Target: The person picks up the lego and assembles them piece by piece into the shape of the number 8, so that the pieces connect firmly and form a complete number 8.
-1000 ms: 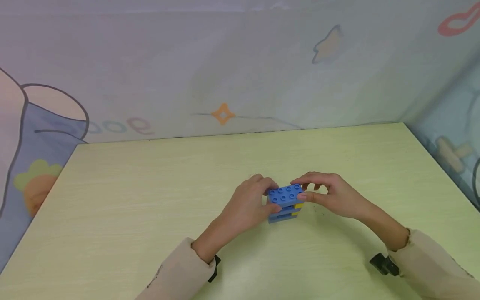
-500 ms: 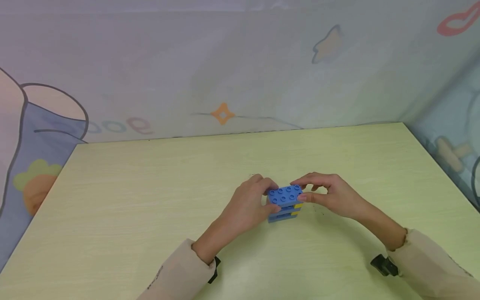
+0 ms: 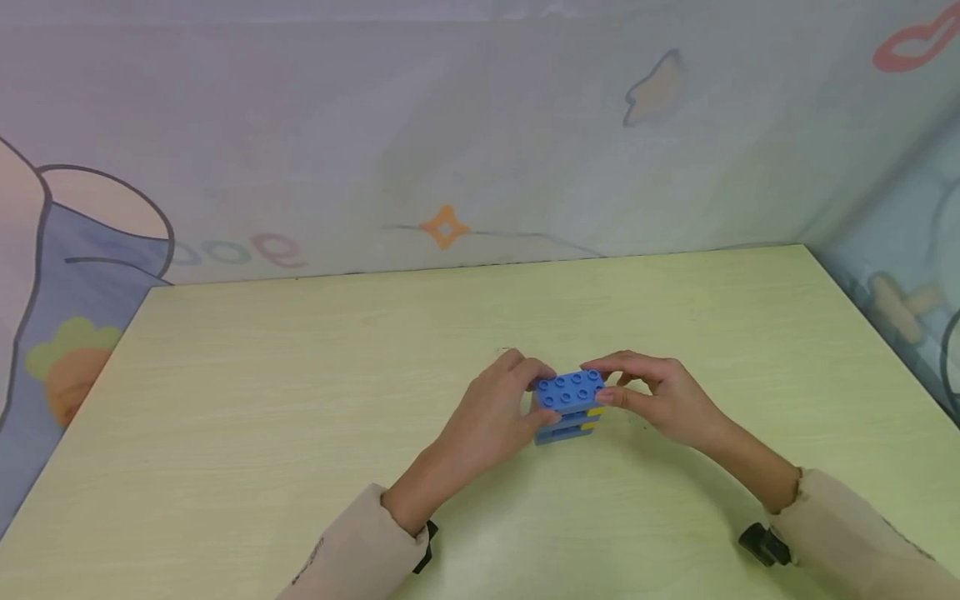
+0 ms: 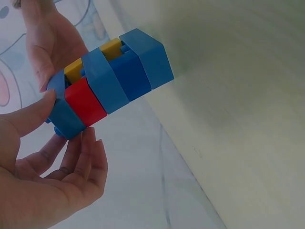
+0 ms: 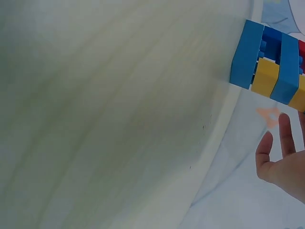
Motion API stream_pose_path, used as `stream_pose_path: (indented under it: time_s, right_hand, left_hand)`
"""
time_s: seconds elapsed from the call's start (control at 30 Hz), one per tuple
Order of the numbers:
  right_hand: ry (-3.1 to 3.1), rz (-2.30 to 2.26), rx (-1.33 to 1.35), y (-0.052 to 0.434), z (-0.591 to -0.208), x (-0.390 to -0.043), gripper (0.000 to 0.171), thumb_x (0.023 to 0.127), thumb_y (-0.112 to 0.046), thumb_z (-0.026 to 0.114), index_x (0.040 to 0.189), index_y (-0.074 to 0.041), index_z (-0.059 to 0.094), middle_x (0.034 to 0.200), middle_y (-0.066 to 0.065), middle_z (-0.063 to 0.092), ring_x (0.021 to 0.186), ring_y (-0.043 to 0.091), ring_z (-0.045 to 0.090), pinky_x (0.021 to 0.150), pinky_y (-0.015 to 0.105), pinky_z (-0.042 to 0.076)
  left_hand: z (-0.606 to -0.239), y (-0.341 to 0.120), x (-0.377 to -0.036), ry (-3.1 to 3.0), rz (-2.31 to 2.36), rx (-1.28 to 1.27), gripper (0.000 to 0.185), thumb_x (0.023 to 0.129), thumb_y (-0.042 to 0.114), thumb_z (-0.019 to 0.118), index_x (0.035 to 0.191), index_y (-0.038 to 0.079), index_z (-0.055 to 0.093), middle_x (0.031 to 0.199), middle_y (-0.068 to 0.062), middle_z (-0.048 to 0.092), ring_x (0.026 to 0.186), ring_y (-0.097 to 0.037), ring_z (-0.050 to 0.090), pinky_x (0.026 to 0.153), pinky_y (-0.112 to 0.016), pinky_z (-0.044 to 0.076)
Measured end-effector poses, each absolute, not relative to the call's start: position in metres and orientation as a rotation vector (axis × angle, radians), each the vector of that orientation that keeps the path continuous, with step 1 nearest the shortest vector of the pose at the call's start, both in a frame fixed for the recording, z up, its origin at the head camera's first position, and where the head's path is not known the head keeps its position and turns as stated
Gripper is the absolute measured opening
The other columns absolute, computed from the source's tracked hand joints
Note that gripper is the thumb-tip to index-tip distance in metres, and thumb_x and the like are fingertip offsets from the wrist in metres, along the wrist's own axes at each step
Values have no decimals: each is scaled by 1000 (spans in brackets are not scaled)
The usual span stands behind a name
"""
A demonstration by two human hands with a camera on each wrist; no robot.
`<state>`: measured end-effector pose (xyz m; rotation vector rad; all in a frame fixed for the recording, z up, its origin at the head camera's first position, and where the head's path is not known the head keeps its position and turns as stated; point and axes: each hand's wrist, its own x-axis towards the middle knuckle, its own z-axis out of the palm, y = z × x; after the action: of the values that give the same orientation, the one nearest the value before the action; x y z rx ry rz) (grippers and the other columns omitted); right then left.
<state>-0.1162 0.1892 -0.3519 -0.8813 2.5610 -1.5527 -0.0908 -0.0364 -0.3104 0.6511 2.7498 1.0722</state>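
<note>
A stack of toy building bricks (image 3: 570, 417) stands upright on the table. Its three long layers are blue, seen as a blue brick (image 4: 104, 78) in the middle, with smaller bricks between them: a red brick (image 4: 86, 101), a darker blue brick (image 4: 131, 74) and yellow bricks (image 5: 265, 78). The studded top blue brick (image 3: 572, 390) is pinched at its left end by my left hand (image 3: 491, 412), thumb in front and fingers behind. At the right end, my right hand (image 3: 671, 400) pinches the same top brick between thumb and index finger. Its other fingers stay off the stack.
The pale wooden table (image 3: 300, 392) reaches back to a printed cloth backdrop (image 3: 337, 125). A second cloth side (image 3: 900, 233) borders the right edge. Black wrist devices, such as the right one (image 3: 765, 546), show under the sleeves.
The right wrist and forearm have sunk slightly. The brick stack stays in place, and both hands keep their hold on its top brick.
</note>
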Motion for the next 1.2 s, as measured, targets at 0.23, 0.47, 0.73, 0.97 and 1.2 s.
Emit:
stream_pose_path:
  time_s: [0.23,0.47,0.73,0.97,1.2]
  right_hand:
    - [2559,-1602,-976,189,-354,-116,30,81,2,65,111,-2,63,106,-1,63,91,10,55,76,24,45]
    - [2526,-1703,-1090,187,-357,-115,34,78,8,65,111,-2,63,105,2,63,91,11,54,77,25,43]
    - [2537,-1726,-1140,186,-361,-114,38,77,9,65,112,-4,63,103,1,62,88,17,50,76,23,42]
    - [2558,-1665,-1093,188,-359,-114,34,79,8,64,113,-1,62,105,0,62,88,15,50,75,22,42]
    - [2591,-1603,-1016,186,-357,-111,33,82,3,62,115,-1,60,110,1,61,90,11,53,74,24,45]
  left_hand:
    - [-312,-37,-90,2740,1094,649,35,81,16,70,112,4,59,97,-5,51,94,-22,57,77,-27,46]
    - [-312,-37,-89,2756,1092,690,34,81,16,70,111,4,59,96,-5,50,92,-22,56,74,-26,45]
    - [-314,-37,-88,2787,1074,742,34,81,16,70,110,4,59,95,-7,51,90,-22,56,72,-25,44]
    - [-314,-38,-88,2793,1061,743,35,82,18,69,112,4,59,96,-7,51,89,-22,56,70,-24,44]
    - [-313,-39,-91,2761,1083,695,35,82,18,69,114,5,59,98,-6,52,94,-23,57,75,-27,46]
